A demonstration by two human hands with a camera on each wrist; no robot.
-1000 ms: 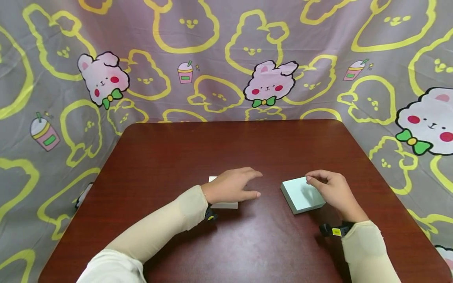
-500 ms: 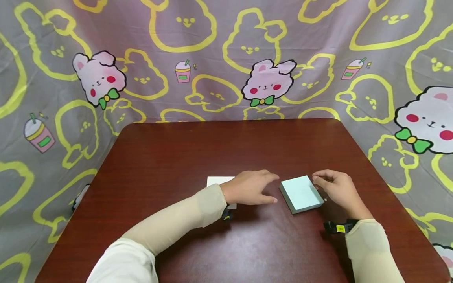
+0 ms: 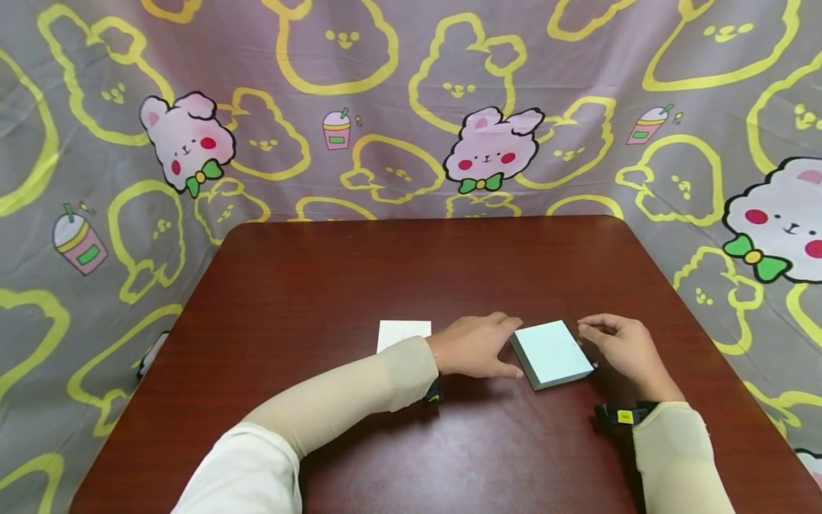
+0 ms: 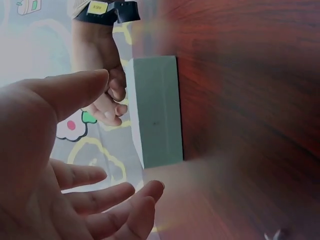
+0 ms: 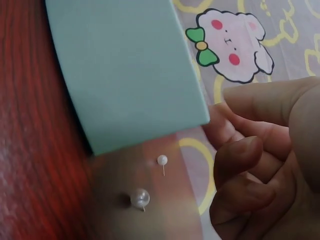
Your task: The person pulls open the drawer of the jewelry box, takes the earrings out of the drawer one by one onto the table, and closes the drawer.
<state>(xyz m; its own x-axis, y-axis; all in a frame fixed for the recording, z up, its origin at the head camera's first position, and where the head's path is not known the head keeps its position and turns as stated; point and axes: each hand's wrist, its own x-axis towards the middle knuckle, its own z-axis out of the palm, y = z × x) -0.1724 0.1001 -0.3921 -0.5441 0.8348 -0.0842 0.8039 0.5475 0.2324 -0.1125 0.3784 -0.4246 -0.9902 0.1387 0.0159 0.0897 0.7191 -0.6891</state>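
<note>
A pale green square box (image 3: 554,351) lies on the dark red-brown table. My left hand (image 3: 475,345) is just left of it, thumb and fingers spread toward its near side. In the left wrist view a gap shows between those fingers and the box wall (image 4: 159,112). My right hand (image 3: 624,351) hovers beside the box's right edge, thumb and index finger together, the others curled; nothing shows between them. Two pearl-headed studs with thin pins, a small one (image 5: 162,160) and a larger one (image 5: 140,198), lie by the box's end.
A flat white card (image 3: 403,332) with faint marks lies left of the box, partly hidden by my left sleeve. A small shiny thing (image 4: 276,234) is at the bottom of the left wrist view. Behind the table (image 3: 411,264) hangs a patterned cloth (image 3: 385,86).
My left hand has moved right, from over the white card to beside the green box, uncovering more of the card. My right hand has drawn rightward off the box's top.
</note>
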